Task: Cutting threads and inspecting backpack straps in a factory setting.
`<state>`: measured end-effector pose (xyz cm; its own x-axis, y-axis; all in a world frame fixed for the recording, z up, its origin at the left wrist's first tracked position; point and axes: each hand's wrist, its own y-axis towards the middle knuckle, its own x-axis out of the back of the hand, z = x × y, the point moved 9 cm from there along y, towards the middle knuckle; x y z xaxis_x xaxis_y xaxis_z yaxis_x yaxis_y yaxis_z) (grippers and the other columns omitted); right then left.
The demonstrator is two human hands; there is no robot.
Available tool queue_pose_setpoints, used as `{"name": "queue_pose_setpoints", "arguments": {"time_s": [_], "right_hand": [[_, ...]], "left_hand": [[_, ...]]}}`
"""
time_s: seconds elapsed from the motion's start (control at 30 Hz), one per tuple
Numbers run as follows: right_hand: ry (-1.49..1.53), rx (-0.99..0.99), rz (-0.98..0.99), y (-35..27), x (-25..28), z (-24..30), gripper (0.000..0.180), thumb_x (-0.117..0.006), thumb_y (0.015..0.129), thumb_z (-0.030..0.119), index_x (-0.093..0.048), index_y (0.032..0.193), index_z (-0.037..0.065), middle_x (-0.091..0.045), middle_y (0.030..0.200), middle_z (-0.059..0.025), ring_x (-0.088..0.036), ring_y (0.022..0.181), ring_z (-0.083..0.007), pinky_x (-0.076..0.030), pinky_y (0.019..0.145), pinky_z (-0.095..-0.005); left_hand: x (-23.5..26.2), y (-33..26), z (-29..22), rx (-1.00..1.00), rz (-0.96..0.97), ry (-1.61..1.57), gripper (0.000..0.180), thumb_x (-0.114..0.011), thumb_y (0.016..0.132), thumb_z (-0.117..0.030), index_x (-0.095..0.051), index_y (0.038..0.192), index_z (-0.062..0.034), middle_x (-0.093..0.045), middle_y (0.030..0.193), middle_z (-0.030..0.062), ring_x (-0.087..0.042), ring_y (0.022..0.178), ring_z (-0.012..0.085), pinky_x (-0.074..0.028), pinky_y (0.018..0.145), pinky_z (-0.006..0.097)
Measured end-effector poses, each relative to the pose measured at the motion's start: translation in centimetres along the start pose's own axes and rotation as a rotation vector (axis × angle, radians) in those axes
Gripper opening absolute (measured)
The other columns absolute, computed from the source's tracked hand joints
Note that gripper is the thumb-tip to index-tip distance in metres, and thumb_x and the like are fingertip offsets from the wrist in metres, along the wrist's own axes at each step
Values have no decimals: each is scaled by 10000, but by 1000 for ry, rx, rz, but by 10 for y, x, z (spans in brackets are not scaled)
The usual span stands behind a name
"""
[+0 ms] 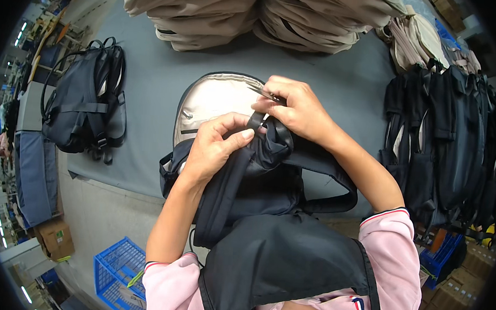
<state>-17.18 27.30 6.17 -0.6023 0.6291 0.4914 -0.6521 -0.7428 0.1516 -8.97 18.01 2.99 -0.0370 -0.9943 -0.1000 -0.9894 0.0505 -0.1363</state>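
A black backpack [263, 184] lies in front of me at the table's near edge, its cream-lined flap [214, 102] spread open on the far side. My left hand [214, 144] is closed, thumb and fingers pinching a black webbing strap [255, 120] at the top of the bag. Just to the right, my right hand [299, 110] is closed around small dark thread snips [270, 95], with their pointed tip toward the left. Its lower fingers are close to the strap loop, and I cannot tell whether they touch it.
Stacked beige bags [211, 16] fill the table's far side. Another black backpack [86, 99] lies at the left of the grey table [146, 149]. Several black bags [442, 138] hang or lie over the right edge. A blue plastic crate [119, 272] stands on the floor at lower left.
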Motion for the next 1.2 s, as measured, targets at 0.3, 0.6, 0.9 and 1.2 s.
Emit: {"name": "queue_pose_setpoints", "arguments": {"time_s": [0.3, 0.6, 0.9, 1.2], "right_hand": [[-583, 290, -127, -30, 22, 78, 267, -707, 719, 135, -534, 912, 70, -490, 855, -73, -572, 615, -283, -440, 526, -377], [-686, 296, 23, -24, 13, 73, 240, -718, 685, 142, -578, 877, 105, -489, 821, -37, -531, 612, -235, -416, 541, -350], [-770, 349, -53, -30, 10, 73, 199, -719, 688, 135, -601, 843, 100, -503, 762, -36, -530, 614, -226, -431, 566, -326], [-355, 20, -88, -12, 27, 25, 202, -699, 741, 178, -619, 891, 67, -579, 856, -50, -605, 773, -272, -465, 638, -366]], "left_hand": [[5, 5, 0, 55, -64, -179, 186, -617, 833, -24, -561, 1009, -6, -647, 921, 89, -567, 821, 83, -450, 751, 213], [4, 6, 7, 135, -23, -157, 149, -607, 809, 15, -561, 946, -21, -597, 880, 15, -546, 790, 64, -443, 723, 195], [-5, 8, 9, 203, 13, -156, 120, -587, 825, 3, -575, 944, 12, -642, 873, 70, -571, 771, 84, -454, 720, 201], [1, 13, 7, 190, 28, -135, 170, -593, 814, -15, -576, 975, 36, -655, 885, 100, -579, 781, 93, -459, 740, 211]]}}
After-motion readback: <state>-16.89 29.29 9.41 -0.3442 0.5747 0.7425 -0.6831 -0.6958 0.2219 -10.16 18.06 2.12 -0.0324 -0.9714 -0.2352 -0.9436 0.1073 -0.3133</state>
